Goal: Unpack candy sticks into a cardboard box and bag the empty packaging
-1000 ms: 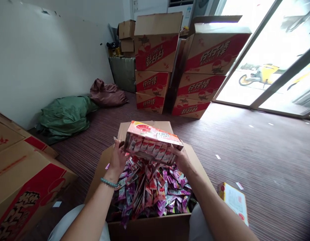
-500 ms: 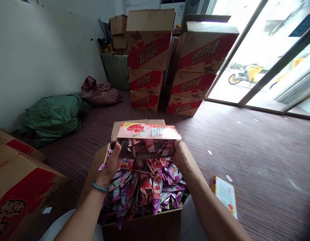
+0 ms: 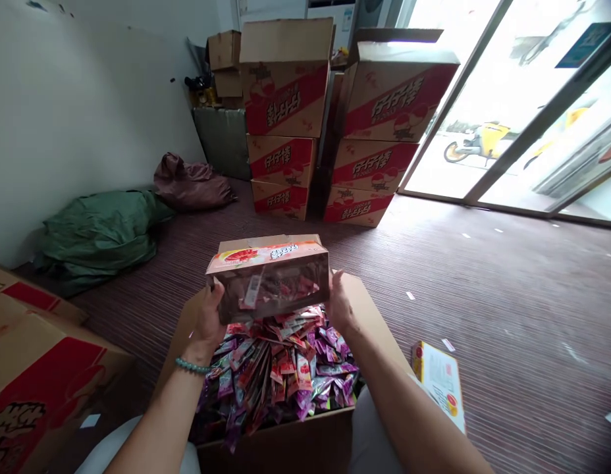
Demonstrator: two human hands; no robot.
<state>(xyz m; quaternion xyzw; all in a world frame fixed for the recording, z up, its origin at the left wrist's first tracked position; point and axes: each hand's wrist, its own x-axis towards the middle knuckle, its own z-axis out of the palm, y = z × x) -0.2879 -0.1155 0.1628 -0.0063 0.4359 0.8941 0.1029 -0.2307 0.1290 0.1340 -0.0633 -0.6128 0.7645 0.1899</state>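
I hold a small pink and red printed carton (image 3: 268, 276) upside down over an open brown cardboard box (image 3: 374, 316) in front of me. My left hand (image 3: 209, 319), with a green bead bracelet at the wrist, grips its left end. My right hand (image 3: 339, 304) grips its right end. The carton's open side faces me and a few wrapped sticks still show inside. Below it, the big box is heaped with red, purple and silver wrapped candy sticks (image 3: 280, 372).
A flat printed carton (image 3: 441, 382) lies on the striped floor to my right. Red and brown cartons (image 3: 31, 368) stand at my left. Two stacks of cartons (image 3: 335, 118) rise ahead, with a green sack (image 3: 98, 230) and a brown bag (image 3: 189, 184) by the wall. Glass doors are at the right.
The small carton has tipped further toward me and lowered over the heap. Most of its wrapped sticks have dropped into the big box. Both hands kept hold of its ends.
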